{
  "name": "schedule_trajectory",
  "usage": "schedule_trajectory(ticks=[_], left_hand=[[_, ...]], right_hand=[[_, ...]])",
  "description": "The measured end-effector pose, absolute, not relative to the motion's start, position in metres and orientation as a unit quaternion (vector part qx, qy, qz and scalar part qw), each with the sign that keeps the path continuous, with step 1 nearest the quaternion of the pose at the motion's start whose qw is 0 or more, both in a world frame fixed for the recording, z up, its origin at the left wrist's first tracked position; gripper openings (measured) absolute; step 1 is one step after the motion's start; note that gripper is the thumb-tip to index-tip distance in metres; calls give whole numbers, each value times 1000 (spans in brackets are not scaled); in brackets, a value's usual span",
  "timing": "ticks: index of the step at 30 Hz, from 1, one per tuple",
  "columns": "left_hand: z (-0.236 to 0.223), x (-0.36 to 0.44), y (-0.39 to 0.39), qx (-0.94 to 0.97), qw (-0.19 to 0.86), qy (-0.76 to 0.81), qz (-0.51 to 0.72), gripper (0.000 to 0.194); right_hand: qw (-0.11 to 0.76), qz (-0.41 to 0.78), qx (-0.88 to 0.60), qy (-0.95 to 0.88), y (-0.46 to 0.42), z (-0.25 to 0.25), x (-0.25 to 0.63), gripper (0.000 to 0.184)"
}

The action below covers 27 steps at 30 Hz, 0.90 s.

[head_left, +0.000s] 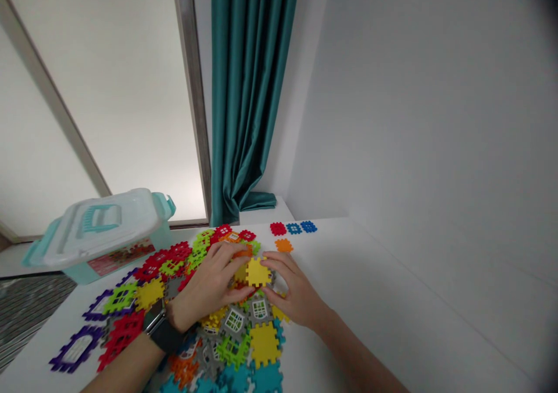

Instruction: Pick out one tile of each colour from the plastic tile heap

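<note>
My right hand (296, 288) grips a yellow notched building tile (258, 272) between thumb and fingers. From the other side, my left hand (213, 282) curls its thumb and fingertips around the left part of the same spot, where more yellow shows behind the tile. Whether that is a second tile is partly hidden. Beneath and around both hands spreads a pile of interlocking tiles, among them a grey window tile (260, 308), a flat yellow tile (264, 345) and a lime green tile (233, 351). A dark watch (162, 326) is on my left wrist.
A lidded plastic box (113, 224) stands at the back left of the white table (349, 323). Purple frame tiles (77, 349) lie at left. Near the far edge sit a red tile (278, 229), two blue ones (308, 226) and an orange one (284, 245). A teal curtain (248, 102) hangs behind.
</note>
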<state>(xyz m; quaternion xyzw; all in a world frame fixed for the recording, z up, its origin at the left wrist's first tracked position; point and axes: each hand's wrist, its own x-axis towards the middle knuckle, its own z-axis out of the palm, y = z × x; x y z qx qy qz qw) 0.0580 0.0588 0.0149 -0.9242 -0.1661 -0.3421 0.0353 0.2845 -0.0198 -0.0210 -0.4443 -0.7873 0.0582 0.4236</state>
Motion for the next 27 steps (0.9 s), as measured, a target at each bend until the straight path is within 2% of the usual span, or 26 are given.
schedule_trajectory(ticks=[11,27], left_hand=[[13,59,62,-939,4,-201,-278,56],[13,56,64,-939,-9,-186,-289,50]], right_hand=[[423,71,-441,-788,-19,-20,284,52],[414,54,-438,-796,-22,-19,282,58]])
